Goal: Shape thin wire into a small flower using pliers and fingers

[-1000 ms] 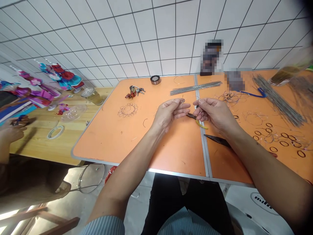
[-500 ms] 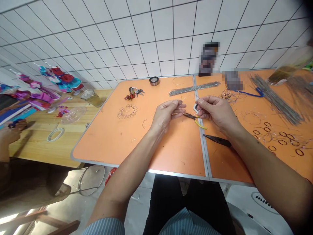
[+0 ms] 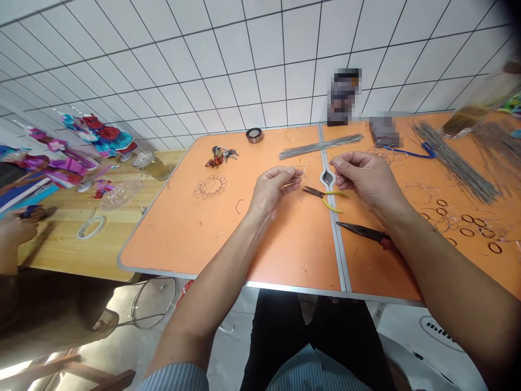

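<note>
Over the orange folding table [image 3: 183,233], my left hand [image 3: 273,190] is closed in a pinch on a thin wire [image 3: 305,168]. Facing it, my right hand [image 3: 366,179] pinches the same fine wire, as far as I can make out; it is barely visible between the fingertips. Small pliers with yellow handles [image 3: 332,205] lie on the table between and just below my hands. Under my right wrist are dark long-nosed pliers [image 3: 360,230], their handles partly hidden by my forearm. A looped wire ring [image 3: 210,187] lies to the left of my left hand.
Behind my hands are a tape roll [image 3: 254,135], a bunch of keys [image 3: 222,156] and a bundle of straight wires [image 3: 321,146]. Rightward lie another wire bundle [image 3: 456,161] and several dark rings [image 3: 467,232]. A co-worker's hand [image 3: 19,225] is at the wooden table [image 3: 97,255].
My hands have moved a little farther apart, uncovering the yellow-handled pliers and the table's metal hinge clasp. The whole view has shifted slightly.
</note>
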Tool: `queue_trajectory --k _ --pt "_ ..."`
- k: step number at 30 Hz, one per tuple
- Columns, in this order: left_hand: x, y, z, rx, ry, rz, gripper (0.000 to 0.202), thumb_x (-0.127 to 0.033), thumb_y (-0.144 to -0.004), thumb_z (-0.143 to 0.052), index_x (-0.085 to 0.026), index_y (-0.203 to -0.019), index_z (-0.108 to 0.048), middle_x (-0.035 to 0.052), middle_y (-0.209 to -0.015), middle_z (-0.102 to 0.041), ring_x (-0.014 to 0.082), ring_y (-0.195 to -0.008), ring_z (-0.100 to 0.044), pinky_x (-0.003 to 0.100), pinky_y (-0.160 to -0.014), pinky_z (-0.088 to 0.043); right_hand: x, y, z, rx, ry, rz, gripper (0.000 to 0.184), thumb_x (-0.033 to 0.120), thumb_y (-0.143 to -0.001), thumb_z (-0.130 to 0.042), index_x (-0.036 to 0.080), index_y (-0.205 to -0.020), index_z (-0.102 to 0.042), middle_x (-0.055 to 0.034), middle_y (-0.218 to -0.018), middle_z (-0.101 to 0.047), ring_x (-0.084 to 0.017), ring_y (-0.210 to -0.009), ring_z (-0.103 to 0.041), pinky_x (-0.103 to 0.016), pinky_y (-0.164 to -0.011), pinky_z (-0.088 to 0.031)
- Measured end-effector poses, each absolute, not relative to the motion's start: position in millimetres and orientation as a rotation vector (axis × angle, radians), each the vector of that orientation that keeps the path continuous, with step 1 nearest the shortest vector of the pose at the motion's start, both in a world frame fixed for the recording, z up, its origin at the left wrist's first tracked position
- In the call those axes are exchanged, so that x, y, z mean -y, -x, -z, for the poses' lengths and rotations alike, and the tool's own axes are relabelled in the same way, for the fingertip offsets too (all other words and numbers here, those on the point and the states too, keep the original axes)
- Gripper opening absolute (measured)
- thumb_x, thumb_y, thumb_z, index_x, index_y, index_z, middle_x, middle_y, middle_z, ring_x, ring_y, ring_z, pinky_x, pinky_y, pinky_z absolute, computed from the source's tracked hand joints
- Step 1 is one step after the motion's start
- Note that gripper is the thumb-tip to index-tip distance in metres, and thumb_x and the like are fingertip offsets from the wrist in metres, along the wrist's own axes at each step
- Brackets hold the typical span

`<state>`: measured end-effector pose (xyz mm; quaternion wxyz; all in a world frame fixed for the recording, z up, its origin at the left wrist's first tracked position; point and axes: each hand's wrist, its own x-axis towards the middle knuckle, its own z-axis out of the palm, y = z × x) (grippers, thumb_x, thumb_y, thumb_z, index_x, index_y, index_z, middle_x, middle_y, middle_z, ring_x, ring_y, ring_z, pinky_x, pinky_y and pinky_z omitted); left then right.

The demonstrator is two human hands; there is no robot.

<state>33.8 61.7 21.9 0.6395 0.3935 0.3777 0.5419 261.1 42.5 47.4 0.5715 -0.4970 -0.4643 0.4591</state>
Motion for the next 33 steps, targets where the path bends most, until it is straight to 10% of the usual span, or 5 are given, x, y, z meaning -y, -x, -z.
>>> queue_trajectory --k 16,33 --pt "-60 -32 -32 -0.708 -0.663 -1.184 0.014 -0.031 -0.105 -0.074 -0.022 -0.105 -0.086 0.0065 -0.154 -0.084 0.025 -0.151 -0.076 0.033 -0.117 -0.065 -43 -257 -52 0.632 0.966 -1.697 0.028 0.0 -0.096 -0.061 0.014 -0.102 -0.083 -0.0032 -0.076 -0.067 -0.011 -0.067 -0.064 -0.016 -0.062 -0.062" --pt "-60 -34 -34 -0.797 -0.705 -1.2 0.018 -0.028 -0.099 -0.074 -0.022 -0.11 -0.088 0.0081 -0.15 -0.085 0.0276 -0.154 -0.075 0.039 -0.129 -0.059 -46 -253 -44 0.698 0.995 -1.599 0.027 0.009 -0.116 -0.069 0.014 -0.096 -0.085 -0.0024 -0.085 -0.076 -0.005 -0.065 -0.069 -0.01 -0.062 -0.061"
